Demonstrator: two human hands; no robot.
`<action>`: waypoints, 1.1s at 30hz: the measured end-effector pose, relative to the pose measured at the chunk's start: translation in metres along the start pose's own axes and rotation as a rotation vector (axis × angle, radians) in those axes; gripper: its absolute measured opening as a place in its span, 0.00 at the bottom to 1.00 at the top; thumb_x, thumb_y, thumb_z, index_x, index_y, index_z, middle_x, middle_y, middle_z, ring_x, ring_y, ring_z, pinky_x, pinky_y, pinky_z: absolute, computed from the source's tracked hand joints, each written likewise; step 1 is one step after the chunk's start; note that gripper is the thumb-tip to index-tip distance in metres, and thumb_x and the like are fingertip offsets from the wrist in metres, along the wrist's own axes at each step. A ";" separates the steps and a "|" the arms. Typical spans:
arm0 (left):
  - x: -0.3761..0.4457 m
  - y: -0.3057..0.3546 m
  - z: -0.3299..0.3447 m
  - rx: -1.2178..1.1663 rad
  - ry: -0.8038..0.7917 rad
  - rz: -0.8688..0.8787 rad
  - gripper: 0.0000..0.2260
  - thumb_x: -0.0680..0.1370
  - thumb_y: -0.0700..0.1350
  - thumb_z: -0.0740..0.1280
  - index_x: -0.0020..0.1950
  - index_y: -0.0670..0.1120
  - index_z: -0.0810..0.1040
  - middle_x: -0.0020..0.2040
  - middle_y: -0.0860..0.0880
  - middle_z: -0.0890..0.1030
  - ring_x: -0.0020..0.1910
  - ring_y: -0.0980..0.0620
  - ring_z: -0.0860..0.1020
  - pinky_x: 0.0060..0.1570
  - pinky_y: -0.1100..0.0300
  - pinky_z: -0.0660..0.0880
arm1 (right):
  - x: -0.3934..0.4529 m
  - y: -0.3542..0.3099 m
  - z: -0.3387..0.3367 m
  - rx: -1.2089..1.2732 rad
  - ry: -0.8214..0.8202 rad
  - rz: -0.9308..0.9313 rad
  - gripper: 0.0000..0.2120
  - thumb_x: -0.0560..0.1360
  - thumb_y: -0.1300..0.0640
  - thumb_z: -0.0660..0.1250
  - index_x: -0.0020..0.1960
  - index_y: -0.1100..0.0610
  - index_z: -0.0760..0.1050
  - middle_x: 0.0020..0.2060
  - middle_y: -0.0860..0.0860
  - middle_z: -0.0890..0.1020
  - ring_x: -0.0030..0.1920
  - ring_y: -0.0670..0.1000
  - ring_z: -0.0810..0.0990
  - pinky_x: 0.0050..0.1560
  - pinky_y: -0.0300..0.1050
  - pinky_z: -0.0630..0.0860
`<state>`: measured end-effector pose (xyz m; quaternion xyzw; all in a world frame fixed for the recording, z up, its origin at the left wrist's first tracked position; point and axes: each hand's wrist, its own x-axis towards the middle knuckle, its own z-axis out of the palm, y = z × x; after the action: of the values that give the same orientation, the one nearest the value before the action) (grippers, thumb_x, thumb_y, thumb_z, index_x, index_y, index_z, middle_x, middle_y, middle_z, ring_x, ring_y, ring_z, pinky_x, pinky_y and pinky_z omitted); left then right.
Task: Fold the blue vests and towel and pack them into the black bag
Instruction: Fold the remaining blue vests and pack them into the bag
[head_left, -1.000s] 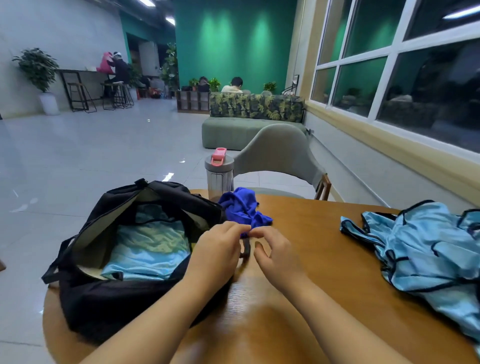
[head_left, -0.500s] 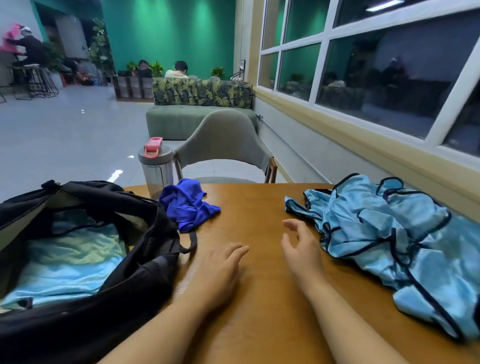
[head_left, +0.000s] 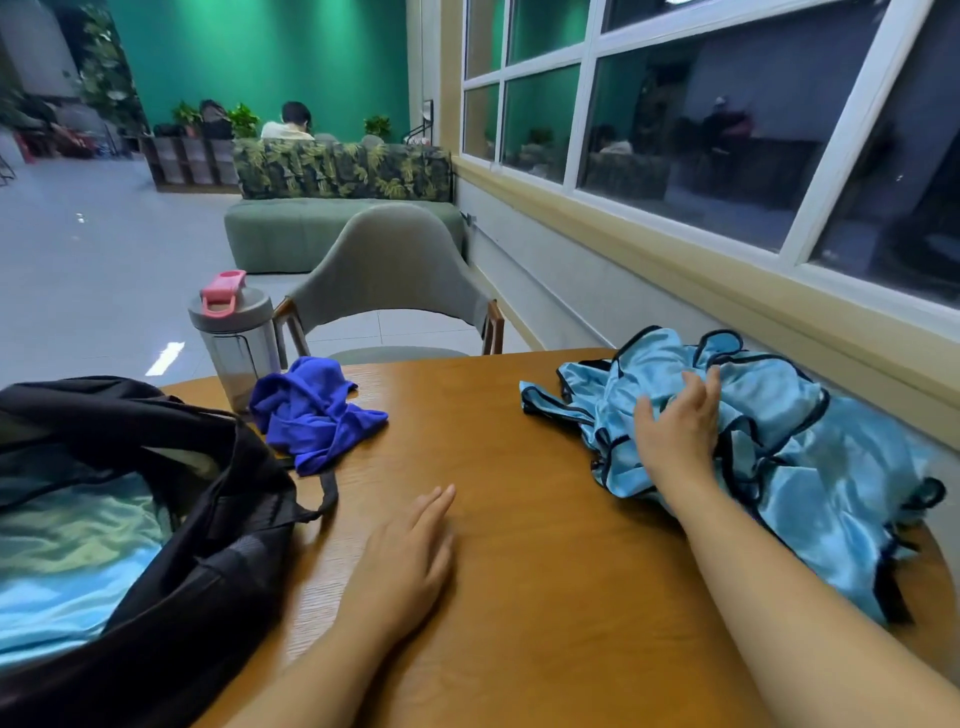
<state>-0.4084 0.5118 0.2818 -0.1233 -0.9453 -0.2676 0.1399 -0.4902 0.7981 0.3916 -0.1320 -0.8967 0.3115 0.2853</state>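
Vests (head_left: 769, 447) in pale blue satin with dark piping lie in a crumpled heap at the right side of the wooden table (head_left: 519, 519), close under the window sill; how many are in the heap cannot be told. The right hand (head_left: 675, 431) rests on top of the heap with fingers spread and only slightly bent, touching the cloth but not yet gripping it. The left hand (head_left: 410, 551) lies flat and relaxed on bare wood near the table's middle, holding nothing.

The step in hand looks like taking 1 vest from the heap to fold. To do it well, pinch a single layer at a piped edge or strap, not a fistful, since the satin looks slippery and the garments are tangled. Lift it clear, bring it to the bare wood between the hands, and use the left hand to pin 1 corner while the right smooths and folds.

Beyond, the black bag (head_left: 208, 545) stands open at the left edge with pale blue cloth already inside. The dark blue towel (head_left: 311, 415) sits unfolded just beside the bag's rim, in front of a grey bottle (head_left: 234, 343) with a pink cap. A grey chair (head_left: 389, 270) stands at the far side.
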 end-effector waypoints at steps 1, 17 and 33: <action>0.000 0.000 0.000 0.003 -0.005 0.002 0.30 0.74 0.63 0.44 0.76 0.58 0.58 0.74 0.57 0.65 0.71 0.57 0.65 0.68 0.59 0.63 | 0.006 0.001 -0.003 -0.014 -0.005 0.034 0.30 0.79 0.52 0.61 0.75 0.63 0.53 0.77 0.59 0.47 0.76 0.60 0.53 0.73 0.56 0.58; 0.002 0.005 -0.003 0.015 -0.056 -0.021 0.31 0.74 0.63 0.45 0.75 0.57 0.60 0.71 0.56 0.69 0.69 0.57 0.67 0.68 0.57 0.65 | 0.006 0.020 -0.026 -0.185 -0.148 0.082 0.08 0.81 0.58 0.58 0.53 0.60 0.74 0.54 0.58 0.76 0.47 0.57 0.75 0.45 0.51 0.73; 0.003 0.016 -0.013 0.070 -0.084 -0.051 0.27 0.76 0.62 0.50 0.71 0.53 0.69 0.66 0.53 0.76 0.63 0.52 0.75 0.61 0.55 0.71 | -0.015 0.049 -0.061 -0.246 -0.167 0.115 0.09 0.76 0.68 0.54 0.44 0.58 0.69 0.43 0.55 0.78 0.43 0.59 0.76 0.38 0.50 0.72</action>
<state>-0.4033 0.5186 0.3008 -0.1054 -0.9620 -0.2324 0.0975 -0.4390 0.8590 0.3934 -0.1906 -0.9398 0.2248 0.1730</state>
